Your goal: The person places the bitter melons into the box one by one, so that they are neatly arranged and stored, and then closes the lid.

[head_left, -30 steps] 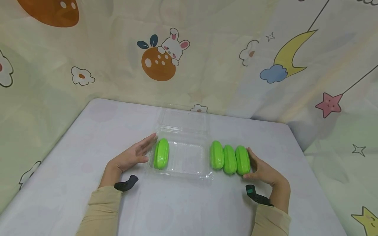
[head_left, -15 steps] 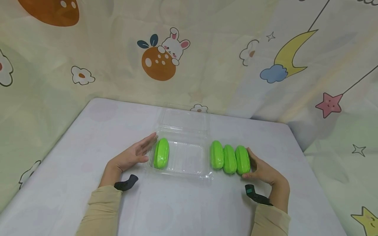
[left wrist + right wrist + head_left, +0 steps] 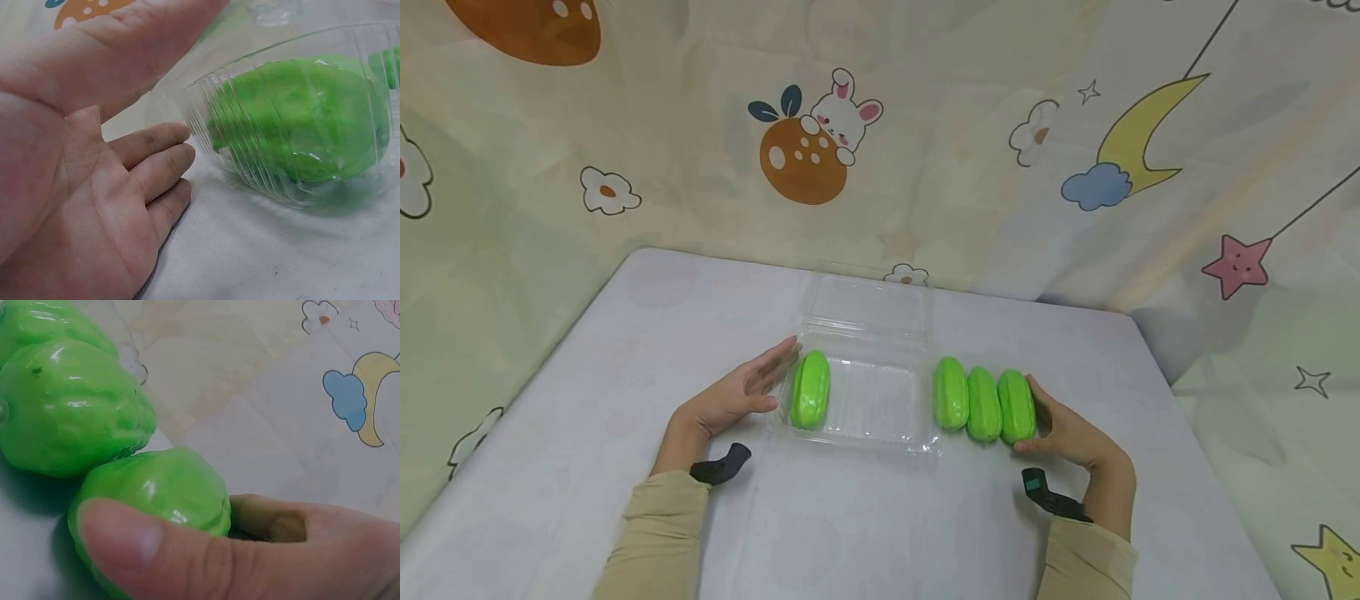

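A clear plastic clamshell box [image 3: 874,402] lies with its lid [image 3: 868,306] folded back. Inside, along its left wall, is one glossy, bright green, ribbed oblong piece [image 3: 810,390]. My left hand [image 3: 730,400] is beside that wall, fingers extended; in the left wrist view the fingertips [image 3: 181,132] are right at the box's ridged corner. To the right of the box, three similar pieces stand in a row: a left one [image 3: 951,394], a middle one [image 3: 984,405] and a right one [image 3: 1017,407]. My right hand [image 3: 1072,435] grips the right piece between thumb [image 3: 119,534] and fingers.
The white-covered table [image 3: 880,525] extends in front of the box and to both sides. Behind it hangs a patterned cloth [image 3: 955,167] with cartoon prints. A black wrist mount sits on each forearm, the left mount [image 3: 721,467] and the right mount [image 3: 1052,498].
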{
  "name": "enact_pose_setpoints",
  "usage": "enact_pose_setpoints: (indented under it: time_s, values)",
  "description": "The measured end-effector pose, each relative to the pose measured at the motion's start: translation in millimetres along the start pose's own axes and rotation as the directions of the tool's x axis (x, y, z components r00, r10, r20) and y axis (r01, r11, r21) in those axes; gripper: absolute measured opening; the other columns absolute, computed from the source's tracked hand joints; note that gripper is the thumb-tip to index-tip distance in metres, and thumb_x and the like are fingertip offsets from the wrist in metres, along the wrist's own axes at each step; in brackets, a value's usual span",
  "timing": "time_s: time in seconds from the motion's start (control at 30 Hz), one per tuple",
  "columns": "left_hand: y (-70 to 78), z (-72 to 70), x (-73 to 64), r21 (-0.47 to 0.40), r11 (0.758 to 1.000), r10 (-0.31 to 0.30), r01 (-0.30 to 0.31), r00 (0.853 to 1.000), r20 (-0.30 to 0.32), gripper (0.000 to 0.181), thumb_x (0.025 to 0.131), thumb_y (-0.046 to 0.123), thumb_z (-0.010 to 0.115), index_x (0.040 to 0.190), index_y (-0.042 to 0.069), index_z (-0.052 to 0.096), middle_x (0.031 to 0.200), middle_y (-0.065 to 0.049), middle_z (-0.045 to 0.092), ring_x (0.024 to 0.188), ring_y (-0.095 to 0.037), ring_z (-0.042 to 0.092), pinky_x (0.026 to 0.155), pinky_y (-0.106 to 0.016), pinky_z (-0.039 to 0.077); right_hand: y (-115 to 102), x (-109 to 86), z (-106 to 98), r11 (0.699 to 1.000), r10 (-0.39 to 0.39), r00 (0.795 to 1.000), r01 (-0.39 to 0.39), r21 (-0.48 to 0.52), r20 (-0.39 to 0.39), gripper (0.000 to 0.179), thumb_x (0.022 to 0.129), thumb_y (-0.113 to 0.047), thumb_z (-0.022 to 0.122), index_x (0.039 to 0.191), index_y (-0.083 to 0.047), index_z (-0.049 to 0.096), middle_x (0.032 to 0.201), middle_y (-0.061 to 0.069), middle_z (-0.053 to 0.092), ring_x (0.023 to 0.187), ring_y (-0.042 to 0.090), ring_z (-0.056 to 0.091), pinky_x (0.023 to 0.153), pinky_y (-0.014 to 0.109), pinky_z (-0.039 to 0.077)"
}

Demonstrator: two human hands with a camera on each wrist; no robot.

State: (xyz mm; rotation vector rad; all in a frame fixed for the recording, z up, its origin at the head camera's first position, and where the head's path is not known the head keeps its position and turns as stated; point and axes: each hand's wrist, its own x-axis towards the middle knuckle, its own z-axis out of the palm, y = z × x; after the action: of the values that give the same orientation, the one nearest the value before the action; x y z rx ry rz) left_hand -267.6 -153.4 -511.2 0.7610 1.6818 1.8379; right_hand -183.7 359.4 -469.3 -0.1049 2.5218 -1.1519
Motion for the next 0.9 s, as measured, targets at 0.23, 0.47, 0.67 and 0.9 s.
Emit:
enact_pose_setpoints:
  time_s: [0.23,0.47,0.67,0.9]
  values:
    - [0.5,-0.1,0.4,-0.015,1.0,0.0,0.0,1.0,0.0,0.092,0.084,0.006,0.07,0.154,0.025,0.012,0.162,0.0,0.001,0.149,-0.021,-0.004,0.106,-0.006,0.023,-0.6,-0.4,0.2,1.0,0.004,1.0,-0.004,0.017,0.002,0.124,0.07,-0.023,0.085,0.152,-0.004,-0.007,0.159,0.019,-0.002,0.145,0.043,0.003,0.112,0.06,0.01]
    - [-0.2,-1.3,1.1,-0.013,1.0,0.01,-0.01,1.0,0.003,0.092,0.084,0.007,0.07,0.154,0.024,0.012,0.162,-0.002,-0.001,0.149,-0.023,-0.004,0.106,-0.006,0.024,0.0,-0.3,0.1,1.0,0.003,1.0,-0.003,0.02,0.002,0.123,0.07,-0.023,0.084,0.152,-0.005,-0.006,0.159,0.019,0.0,0.145,0.044,0.005,0.112,0.06,0.012]
    - [-1.2,-1.3,1.6,0.0,1.0,0.002,-0.002,1.0,-0.006,0.093,0.084,0.01,0.071,0.154,0.024,0.012,0.162,-0.002,0.0,0.149,-0.023,-0.004,0.107,-0.008,0.023,-0.4,-0.8,-0.3,1.0,0.004,1.0,-0.004,0.022,0.003,0.122,0.071,-0.024,0.084,0.152,-0.004,-0.005,0.159,0.02,0.002,0.145,0.044,0.007,0.113,0.06,0.013]
    - [1.5,-0.2,1.1,-0.026,1.0,0.004,-0.004,1.0,0.001,0.093,0.084,0.009,0.071,0.154,0.024,0.012,0.162,-0.001,0.0,0.149,-0.023,-0.004,0.106,-0.006,0.024,-1.0,-1.6,-1.0,1.0,0.009,1.0,-0.009,0.008,-0.003,0.121,0.071,-0.025,0.084,0.152,-0.005,-0.003,0.159,0.02,0.004,0.144,0.044,0.01,0.113,0.059,0.014]
